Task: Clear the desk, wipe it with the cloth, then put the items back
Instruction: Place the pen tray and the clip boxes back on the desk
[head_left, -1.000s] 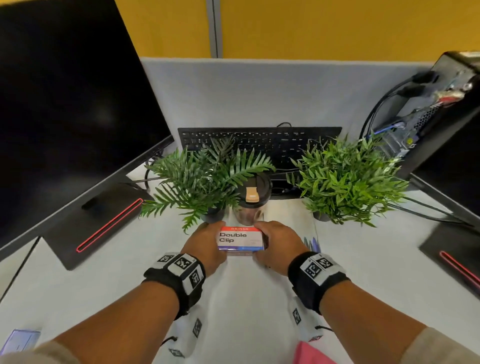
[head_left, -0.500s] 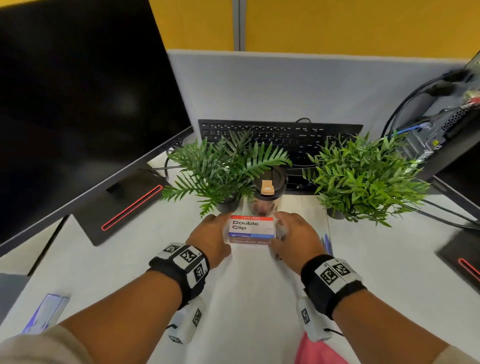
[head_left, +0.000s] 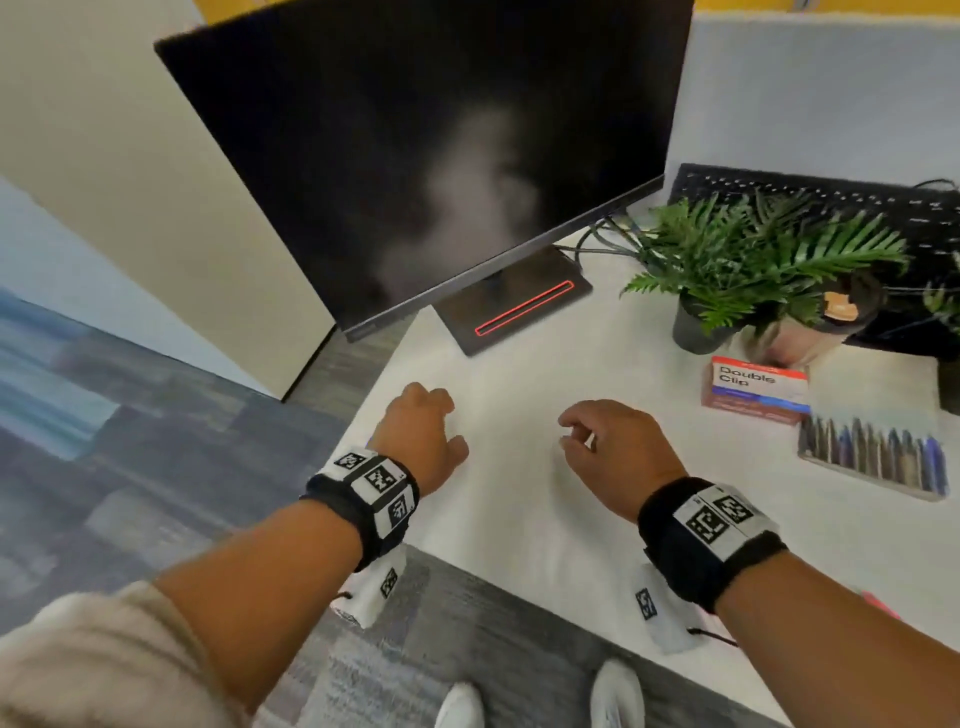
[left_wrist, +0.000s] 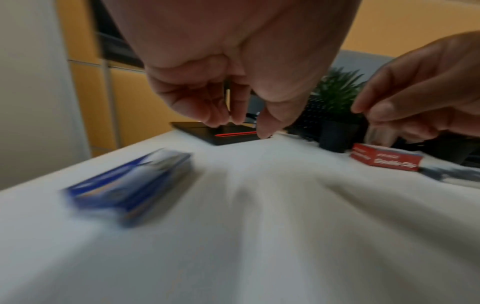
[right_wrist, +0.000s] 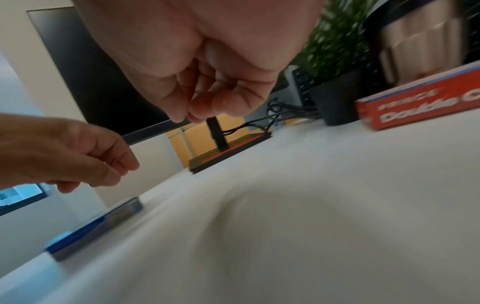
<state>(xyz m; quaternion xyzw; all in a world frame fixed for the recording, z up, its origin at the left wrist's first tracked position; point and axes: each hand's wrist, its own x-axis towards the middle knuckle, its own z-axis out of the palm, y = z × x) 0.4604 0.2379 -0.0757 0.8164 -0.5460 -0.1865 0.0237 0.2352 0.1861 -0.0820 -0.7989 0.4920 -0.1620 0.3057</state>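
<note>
The red and blue Double Clip box (head_left: 756, 389) lies on the white desk (head_left: 519, 519) in front of a potted plant (head_left: 737, 265) and a lidded cup (head_left: 815, 322). No hand touches the box. My left hand (head_left: 421, 431) hovers over the desk's left part, fingers loosely curled and holding nothing. My right hand (head_left: 608, 447) hangs beside it, also loosely curled and holding nothing. In the left wrist view a blurred blue box (left_wrist: 130, 187) lies on the desk below and left of my left hand. A thin pink sliver of cloth (head_left: 878, 605) shows behind my right forearm.
A black monitor (head_left: 441, 156) on a red-lined base (head_left: 514, 312) stands at the back left. A keyboard (head_left: 831, 202) leans behind the plant. A pack of pens (head_left: 872, 457) lies right of the Double Clip box. The desk's left and front edges are close to both wrists.
Both hands have let go of the Double Clip box and drawn back to the left. The box now rests on the desk. The head view has swung left.
</note>
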